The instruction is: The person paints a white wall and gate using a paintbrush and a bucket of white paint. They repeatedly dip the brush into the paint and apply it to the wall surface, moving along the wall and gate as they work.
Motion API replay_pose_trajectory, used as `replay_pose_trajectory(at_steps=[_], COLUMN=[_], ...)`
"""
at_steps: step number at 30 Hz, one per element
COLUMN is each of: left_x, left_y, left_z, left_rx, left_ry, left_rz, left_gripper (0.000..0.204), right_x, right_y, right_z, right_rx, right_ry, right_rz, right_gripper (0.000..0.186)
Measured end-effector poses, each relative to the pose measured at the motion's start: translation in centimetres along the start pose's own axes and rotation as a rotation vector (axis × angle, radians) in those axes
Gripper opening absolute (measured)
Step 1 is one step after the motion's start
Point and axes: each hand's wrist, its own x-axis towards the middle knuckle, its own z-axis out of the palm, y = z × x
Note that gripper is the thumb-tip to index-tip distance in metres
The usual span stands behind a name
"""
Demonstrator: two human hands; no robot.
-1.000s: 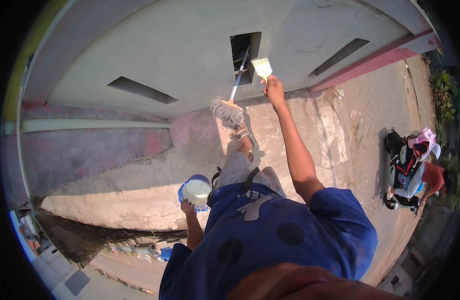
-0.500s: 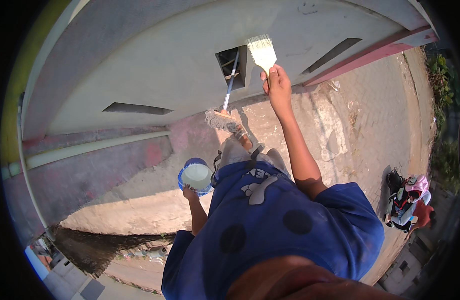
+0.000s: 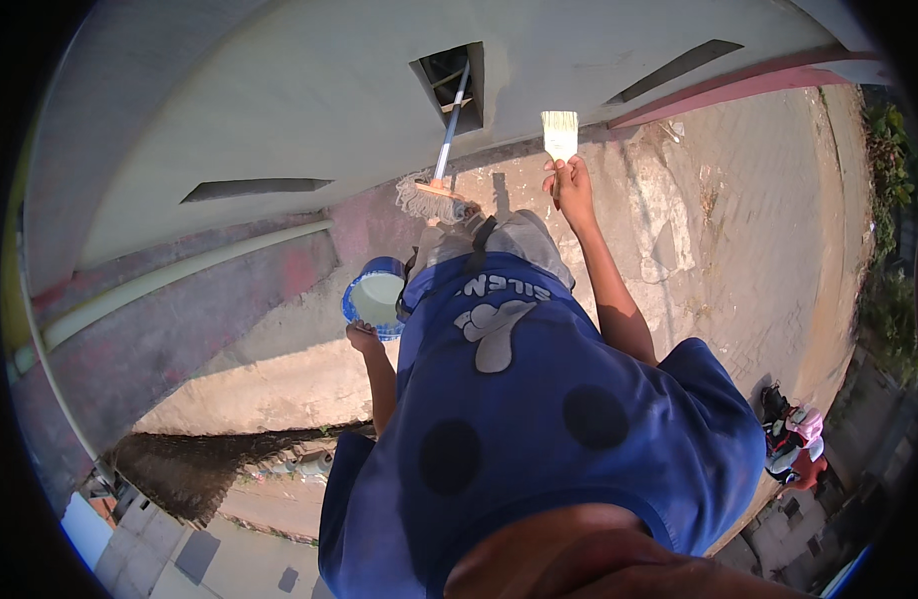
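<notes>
In the head view the right hand (image 3: 573, 185) is closed round the handle of a flat, pale-bristled paintbrush (image 3: 560, 134), bristles pointing at the grey-white painted wall (image 3: 279, 90) (the brush sits just short of it, near the wall's foot). The left hand (image 3: 363, 337) grips the rim of a small round blue paint pot (image 3: 376, 298) holding pale paint, low beside the person's blue shirt (image 3: 539, 419). A string mop with a blue-and-white pole (image 3: 441, 160) leans into a dark rectangular opening (image 3: 453, 76) in the wall, just left of the brush.
</notes>
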Motion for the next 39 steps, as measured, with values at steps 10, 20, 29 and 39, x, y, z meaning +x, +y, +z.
replay_pose_trajectory(at_steps=[10,20,29,39], left_x=[-6.5,-7.4,-11.9,-12.6], left_y=[-2.6,-2.5,-6.5,-11.4], left_z=[-4.2,-11.8,-13.7,-13.2], left_rx=[0.146,-0.15,-0.205,-0.137], left_ry=[0.188,0.274,0.349,0.432], left_rz=[0.019,0.083,0.092,0.018], left_gripper=[0.017,0.041,0.038,0.03], right_x=[6.4,11.1,2.9,7.0], right_y=[17.2,7.6,-19.4,-10.0], right_z=[0.8,5.6,6.6,6.6], right_rx=[-0.483,0.029,0.296,-0.066], right_ry=[0.11,-0.03,-0.201,0.008], right_rz=[0.187,0.287,-0.068,-0.483], right_gripper=[0.026,0.016,0.019,0.025])
